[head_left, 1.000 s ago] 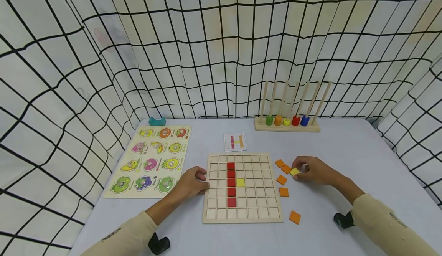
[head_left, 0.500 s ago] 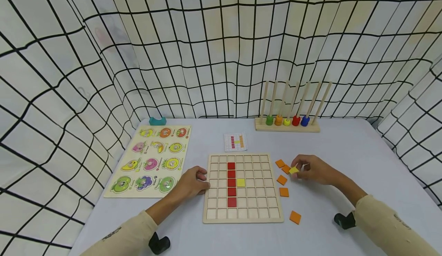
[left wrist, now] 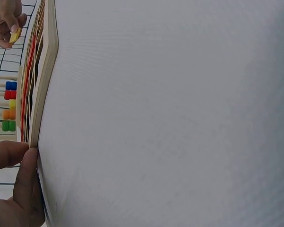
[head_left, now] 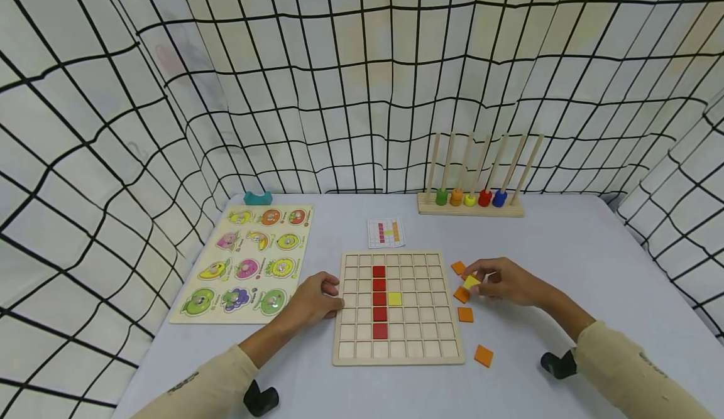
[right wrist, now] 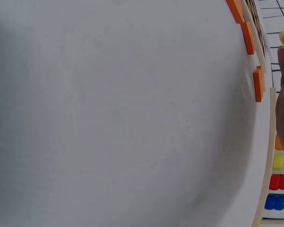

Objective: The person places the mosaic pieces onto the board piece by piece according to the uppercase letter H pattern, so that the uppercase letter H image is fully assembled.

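Grid board (head_left: 398, 362): near-mid worktop (head_left: 418, 394); col of red tiles (head_left: 379, 314), w/ 1 set yellow tile (head_left: 394, 299) just R of mid.
L hand (head_left: 315, 296): thumb + finger pinch board's L edge; firm but light is prob best, so grid won't skid.
Orange tiles (head_left: 466, 315): loose, R of board, some by/under R hand; in the way, low pass could knock them.
R hand (head_left: 503, 279): thumb + fingertips nearly together on held yellow tile (head_left: 471, 281), R of board.
Handling tip: lift clear of orange, keep tile level, line up w/ cell walls before letting go.
Fruit puzzle (head_left: 226, 320): L, just beyond L forearm.
Pattern card (head_left: 386, 233): flat, far of board.
Peg stand (head_left: 471, 210): far R, coloured beads, clear of R hand.
Net: behind far edge.
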Tool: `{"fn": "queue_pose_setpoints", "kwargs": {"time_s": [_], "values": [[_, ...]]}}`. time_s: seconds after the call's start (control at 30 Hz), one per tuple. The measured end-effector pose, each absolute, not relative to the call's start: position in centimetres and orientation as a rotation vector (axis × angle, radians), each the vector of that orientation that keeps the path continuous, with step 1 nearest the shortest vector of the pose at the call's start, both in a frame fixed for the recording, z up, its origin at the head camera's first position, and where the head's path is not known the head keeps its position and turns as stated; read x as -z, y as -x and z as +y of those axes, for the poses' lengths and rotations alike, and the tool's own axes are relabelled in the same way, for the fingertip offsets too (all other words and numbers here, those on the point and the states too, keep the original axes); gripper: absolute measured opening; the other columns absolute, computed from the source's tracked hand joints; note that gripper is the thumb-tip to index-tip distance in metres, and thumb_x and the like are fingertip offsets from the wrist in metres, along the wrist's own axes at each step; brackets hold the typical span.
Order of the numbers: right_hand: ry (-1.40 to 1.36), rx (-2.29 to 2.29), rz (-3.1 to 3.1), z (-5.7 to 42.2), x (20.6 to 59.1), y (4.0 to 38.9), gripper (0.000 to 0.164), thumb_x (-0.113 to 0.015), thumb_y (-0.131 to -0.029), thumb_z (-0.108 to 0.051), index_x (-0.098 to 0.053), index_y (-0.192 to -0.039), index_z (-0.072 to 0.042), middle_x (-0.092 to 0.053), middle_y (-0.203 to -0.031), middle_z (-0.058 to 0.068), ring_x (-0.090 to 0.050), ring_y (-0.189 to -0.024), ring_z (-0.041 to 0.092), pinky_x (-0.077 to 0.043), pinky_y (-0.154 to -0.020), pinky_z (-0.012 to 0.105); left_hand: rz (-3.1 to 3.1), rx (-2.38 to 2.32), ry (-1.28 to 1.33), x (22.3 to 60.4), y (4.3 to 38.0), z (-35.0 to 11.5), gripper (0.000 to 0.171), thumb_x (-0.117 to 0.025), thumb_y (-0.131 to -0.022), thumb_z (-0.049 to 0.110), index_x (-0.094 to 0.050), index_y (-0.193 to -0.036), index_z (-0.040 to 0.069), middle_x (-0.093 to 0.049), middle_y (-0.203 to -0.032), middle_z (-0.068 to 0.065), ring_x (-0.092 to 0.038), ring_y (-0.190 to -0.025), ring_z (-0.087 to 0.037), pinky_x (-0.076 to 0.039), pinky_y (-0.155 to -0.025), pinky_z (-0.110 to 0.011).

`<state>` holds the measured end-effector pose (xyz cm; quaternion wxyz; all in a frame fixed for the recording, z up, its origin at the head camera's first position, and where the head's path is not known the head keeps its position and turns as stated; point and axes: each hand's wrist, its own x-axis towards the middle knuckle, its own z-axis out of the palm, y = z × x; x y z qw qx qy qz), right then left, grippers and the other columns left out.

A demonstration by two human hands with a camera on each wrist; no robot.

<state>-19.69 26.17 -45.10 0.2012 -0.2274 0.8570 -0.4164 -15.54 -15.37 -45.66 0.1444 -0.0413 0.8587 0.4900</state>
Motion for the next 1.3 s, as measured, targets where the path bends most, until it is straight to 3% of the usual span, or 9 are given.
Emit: {"fn": "queue_pose_setpoints", "kwargs": {"time_s": [0.5, 0.93, 1.3], "values": [[0.671, 1.2, 2.332, 24.6, 45.4, 19.5, 0.036, -0.069, -0.094, -0.013, -0.062, -0.13, -0.007, -0.054, -0.096, 0.01, -0.056, -0.068, 0.014, -0.052, -0.056, 0.022, 2.48, -1.411, 0.12, 45.9, 15.6, -15.4, 0.041, -0.073, -0.081, 0.003, -0.059, -0.12, -0.002, -0.06, -0.1, -0.011, -0.064, -0.08, -0.017, -0.062, -0.068, -0.029], [0.648, 1.24, 2.312, 23.0, 45.5, 19.3, 0.036, -0.073, -0.091, -0.017, -0.064, -0.123, -0.003, -0.055, -0.091, 0.009, -0.055, -0.065, 0.013, -0.05, -0.056, 0.021, 2.493, -1.401, 0.125, 45.9, 15.6, -15.3, 0.04, -0.073, -0.082, 0.003, -0.059, -0.119, -0.001, -0.06, -0.101, -0.011, -0.064, -0.08, -0.017, -0.062, -0.068, -0.029], [0.667, 1.237, 2.278, 22.1, 46.1, 19.5, 0.032, -0.07, -0.095, -0.019, -0.061, -0.124, -0.008, -0.054, -0.09, 0.008, -0.055, -0.064, 0.014, -0.049, -0.055, 0.023, 2.495, -1.395, 0.123, 45.9, 15.6, -15.3, 0.041, -0.073, -0.081, 0.003, -0.059, -0.119, -0.001, -0.06, -0.101, -0.01, -0.064, -0.079, -0.017, -0.062, -0.067, -0.028]]}}
